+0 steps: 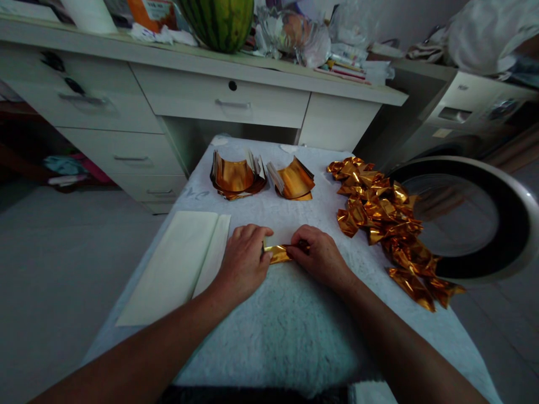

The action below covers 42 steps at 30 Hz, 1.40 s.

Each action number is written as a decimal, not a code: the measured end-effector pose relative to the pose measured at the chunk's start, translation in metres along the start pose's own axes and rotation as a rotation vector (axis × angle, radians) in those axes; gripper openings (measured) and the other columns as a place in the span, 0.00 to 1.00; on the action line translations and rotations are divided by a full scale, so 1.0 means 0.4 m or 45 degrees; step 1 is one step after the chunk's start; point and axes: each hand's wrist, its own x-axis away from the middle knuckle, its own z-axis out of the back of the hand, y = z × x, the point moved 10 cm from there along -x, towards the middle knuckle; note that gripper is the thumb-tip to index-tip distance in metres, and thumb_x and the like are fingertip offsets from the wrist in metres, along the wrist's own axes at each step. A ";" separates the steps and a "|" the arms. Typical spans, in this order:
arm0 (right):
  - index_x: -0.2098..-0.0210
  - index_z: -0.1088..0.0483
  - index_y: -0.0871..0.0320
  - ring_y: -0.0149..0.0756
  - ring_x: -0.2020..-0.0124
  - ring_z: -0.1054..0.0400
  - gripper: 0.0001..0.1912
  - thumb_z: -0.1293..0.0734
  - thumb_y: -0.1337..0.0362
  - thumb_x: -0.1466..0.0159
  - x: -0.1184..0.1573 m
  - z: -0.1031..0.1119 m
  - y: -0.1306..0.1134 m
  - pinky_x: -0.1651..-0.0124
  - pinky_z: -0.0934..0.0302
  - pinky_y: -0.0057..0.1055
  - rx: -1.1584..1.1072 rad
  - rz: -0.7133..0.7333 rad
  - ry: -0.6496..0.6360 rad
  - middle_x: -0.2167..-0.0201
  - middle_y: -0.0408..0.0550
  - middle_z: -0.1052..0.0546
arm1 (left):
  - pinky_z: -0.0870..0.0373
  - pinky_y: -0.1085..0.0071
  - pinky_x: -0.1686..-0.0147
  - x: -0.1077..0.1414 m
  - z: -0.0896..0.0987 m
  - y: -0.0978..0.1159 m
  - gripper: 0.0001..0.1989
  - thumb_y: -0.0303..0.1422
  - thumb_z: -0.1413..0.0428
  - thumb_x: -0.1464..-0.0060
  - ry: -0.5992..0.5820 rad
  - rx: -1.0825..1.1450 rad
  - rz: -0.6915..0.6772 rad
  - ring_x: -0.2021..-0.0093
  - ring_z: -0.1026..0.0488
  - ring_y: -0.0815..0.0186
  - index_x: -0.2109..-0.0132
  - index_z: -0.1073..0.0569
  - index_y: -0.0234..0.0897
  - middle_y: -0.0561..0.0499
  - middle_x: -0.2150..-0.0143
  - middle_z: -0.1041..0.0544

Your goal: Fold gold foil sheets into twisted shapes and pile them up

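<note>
A narrow piece of shiny gold foil paper stretches between my two hands, just above the cloth-covered table. My left hand is closed on its left end, thumb and fingers pinching it. At the other end, the fingers of my right hand are bent around the foil, and part of it is hidden under them. Beyond my hands stand two curled stacks of gold foil sheets, a left stack and a right stack. To the right lies a pile of folded gold foil pieces.
Pale paper sheets lie left of my left forearm. The table wears a light cloth. A white desk with a watermelon stands behind. The open round door of a washing machine reaches close to the right table edge.
</note>
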 end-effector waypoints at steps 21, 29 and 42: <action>0.73 0.33 0.57 0.31 0.70 0.36 0.09 0.28 0.71 0.42 0.001 0.005 -0.003 0.66 0.45 0.28 0.002 -0.005 0.014 0.74 0.41 0.29 | 0.35 0.56 0.47 0.000 0.005 0.017 0.19 0.19 0.43 0.49 0.033 0.116 -0.110 0.48 0.34 0.55 0.51 0.29 0.40 0.48 0.52 0.25; 0.73 0.33 0.57 0.30 0.71 0.36 0.09 0.28 0.71 0.42 0.002 0.004 -0.001 0.66 0.46 0.28 -0.006 -0.012 0.013 0.73 0.40 0.29 | 0.34 0.57 0.47 0.003 0.012 0.025 0.19 0.18 0.44 0.49 0.061 0.151 -0.164 0.49 0.33 0.57 0.52 0.29 0.41 0.50 0.53 0.24; 0.73 0.33 0.57 0.31 0.70 0.36 0.08 0.29 0.71 0.42 0.001 0.000 0.004 0.66 0.45 0.28 0.000 -0.047 -0.008 0.73 0.41 0.29 | 0.33 0.55 0.47 -0.004 0.012 -0.003 0.18 0.21 0.43 0.48 0.055 0.131 -0.018 0.49 0.32 0.56 0.51 0.29 0.41 0.50 0.52 0.24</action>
